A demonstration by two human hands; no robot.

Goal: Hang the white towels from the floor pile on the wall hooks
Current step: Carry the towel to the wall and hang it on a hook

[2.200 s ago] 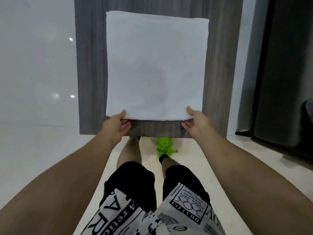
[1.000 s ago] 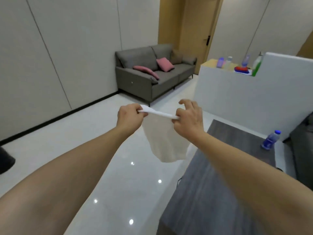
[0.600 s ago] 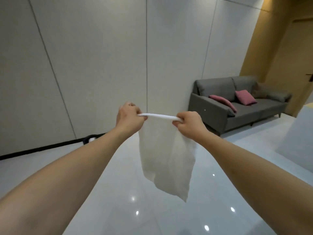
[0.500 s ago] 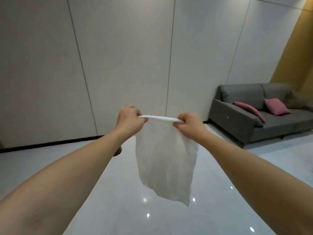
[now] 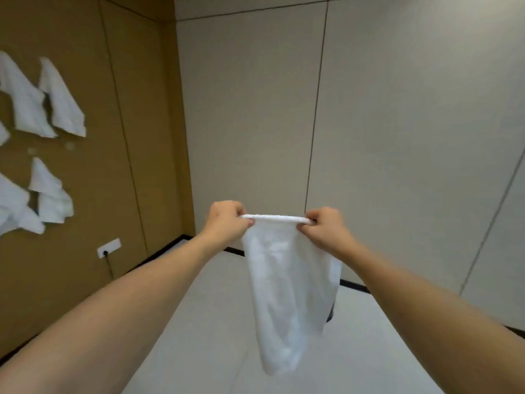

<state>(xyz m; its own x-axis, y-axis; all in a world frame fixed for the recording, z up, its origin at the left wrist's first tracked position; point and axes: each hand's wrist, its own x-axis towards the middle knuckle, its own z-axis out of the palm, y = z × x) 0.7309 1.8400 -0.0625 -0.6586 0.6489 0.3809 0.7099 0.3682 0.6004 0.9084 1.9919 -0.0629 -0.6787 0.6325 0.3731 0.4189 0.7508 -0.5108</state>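
Change: we have turned further left since half a second ago; the grey sofa is gone from sight and a brown wall with hung towels has come in at the left, while our hands keep the same pinch at the same height.
Left hand: curled closed, thumb and fingers pinching the left end of the rolled top edge of the white towel.
Right hand: closed the same way on the right end, so the edge runs taut and level between our two fists.
White towel: in the air in front of us, hanging slack from that edge, its lower end tapering and drifting to the right, above the pale floor.
Hung towels: several white ones on the brown wall, in an upper and a lower group, well apart from our hands.
Hidden or unclear: we cannot make out the hooks under those towels; the leftmost towels are cut by the picture's edge; a dark object behind the held towel shows only as a sliver; the floor pile is out of view.
Surroundings: grey panelled wall ahead, a white socket plate low on the brown wall.
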